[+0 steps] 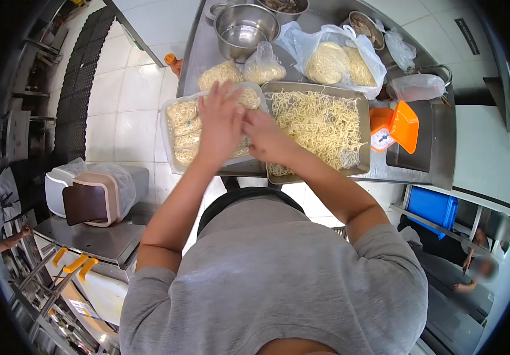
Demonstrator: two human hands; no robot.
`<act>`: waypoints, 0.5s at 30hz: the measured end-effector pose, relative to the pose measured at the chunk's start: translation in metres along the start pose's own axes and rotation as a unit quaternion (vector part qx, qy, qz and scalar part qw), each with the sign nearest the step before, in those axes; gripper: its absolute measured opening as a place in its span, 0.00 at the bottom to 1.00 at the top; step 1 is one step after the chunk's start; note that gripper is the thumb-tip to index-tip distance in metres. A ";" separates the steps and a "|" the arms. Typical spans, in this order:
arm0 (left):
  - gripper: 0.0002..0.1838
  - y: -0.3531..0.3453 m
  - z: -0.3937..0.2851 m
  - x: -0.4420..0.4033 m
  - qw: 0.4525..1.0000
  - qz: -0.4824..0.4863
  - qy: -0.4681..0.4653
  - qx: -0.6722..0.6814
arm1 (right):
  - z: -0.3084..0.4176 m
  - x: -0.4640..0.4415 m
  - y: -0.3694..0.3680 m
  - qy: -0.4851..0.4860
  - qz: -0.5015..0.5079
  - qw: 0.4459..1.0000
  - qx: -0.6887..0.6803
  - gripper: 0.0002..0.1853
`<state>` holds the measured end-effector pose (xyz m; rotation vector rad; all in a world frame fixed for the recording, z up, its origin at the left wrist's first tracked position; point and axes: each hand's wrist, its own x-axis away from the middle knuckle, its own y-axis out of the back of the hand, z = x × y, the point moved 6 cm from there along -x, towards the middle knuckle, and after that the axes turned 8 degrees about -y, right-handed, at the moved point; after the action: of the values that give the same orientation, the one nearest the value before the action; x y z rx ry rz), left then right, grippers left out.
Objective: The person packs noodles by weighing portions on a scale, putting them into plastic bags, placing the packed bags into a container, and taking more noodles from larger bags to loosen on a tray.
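A white plastic tub (168,134) holds several bagged portions of noodles (185,128). Over its right half, my left hand (222,118) has its fingers spread. Close beside it, my right hand (262,134) has its fingers bent together near the left palm; what they hold, if anything, is hidden. To the right of the tub, loose yellow noodles (320,121) are spread in a metal tray (365,127). Behind the tub sit a bag of noodles (220,74) and a tied clear bag of noodles (264,68).
A steel pot (246,29), a large plastic bag (368,50) with noodles and an orange scale (383,127) stand on the steel table (193,56). Lidded bins (98,195) are at the left. Another person (444,266) is at the lower right.
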<state>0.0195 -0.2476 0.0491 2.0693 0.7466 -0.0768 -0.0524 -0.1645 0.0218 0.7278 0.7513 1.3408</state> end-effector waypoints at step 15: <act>0.32 -0.066 0.001 0.000 0.978 0.092 -0.043 -0.180 | -0.141 0.071 -0.009 -0.333 0.046 0.934 0.119 0.34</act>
<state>-0.0159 -0.2211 -0.0003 1.7656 0.4734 0.0679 -0.1578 -0.0903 -0.0704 1.3369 0.3317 0.9886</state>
